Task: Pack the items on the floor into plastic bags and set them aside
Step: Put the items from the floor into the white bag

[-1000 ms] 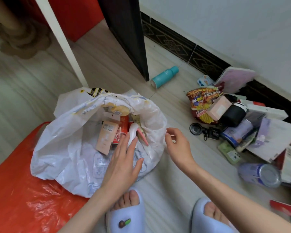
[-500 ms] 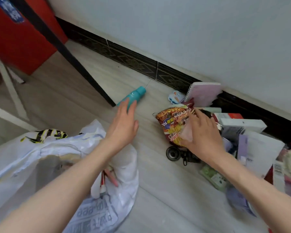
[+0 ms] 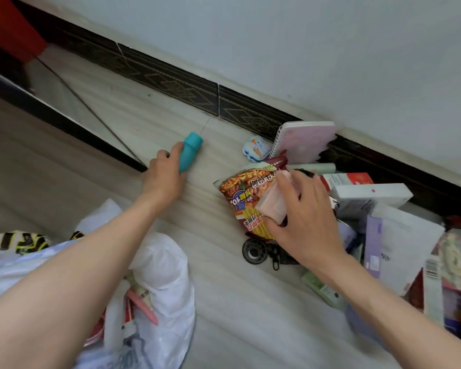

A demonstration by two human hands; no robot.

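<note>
Hands are both busy at once. Left hand (image 3: 163,174) has its fingers curled round a teal plastic bottle (image 3: 189,153) lying on the pale wood-look floor (image 3: 224,302) at about 11 o'clock. Right hand (image 3: 301,219) pinches a small pink flat packet (image 3: 273,205), thumb under and fingers spread over the top, right above a red and yellow noodle snack bag (image 3: 244,198) at 1 o'clock. White plastic bag (image 3: 160,278), already holding some stuff, sits open at 7 o'clock. Pink spiral notebook (image 3: 305,141) leans on the dark skirting board.
</note>
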